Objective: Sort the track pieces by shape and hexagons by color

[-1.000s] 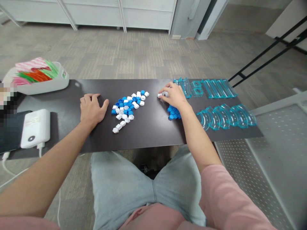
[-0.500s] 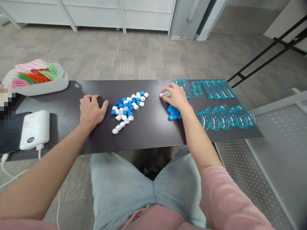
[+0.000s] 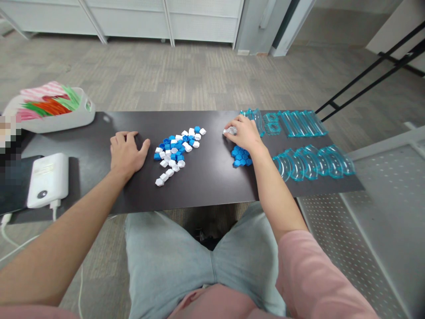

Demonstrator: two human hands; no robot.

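Note:
My left hand (image 3: pixel 128 153) lies palm down on the dark table, fingers spread, holding nothing. To its right is a loose pile of small blue and white hexagonal pieces (image 3: pixel 175 150), with several white ones trailing toward the front edge. My right hand (image 3: pixel 243 131) reaches to the far side, thumb and fingers curled around white hexagonal pieces (image 3: pixel 231 130) on the tabletop. The fingers partly hide these, so their number is unclear. Just in front of that hand, blue hexagonal pieces (image 3: pixel 241 157) sit packed together in a cluster, partly covered by the wrist.
Clear teal plastic parts (image 3: pixel 303 123) lie in rows at the right, with curved teal parts (image 3: pixel 314 163) nearer me. At left stand a white basket (image 3: pixel 66 119) of colourful items and a white power bank (image 3: pixel 48 180) with a cable. The dark table (image 3: pixel 206 186) ends close to my lap.
My right hand has shifted very slightly to the right, and the white pieces at its fingertips moved with it. My left hand and the mixed pile stayed put.

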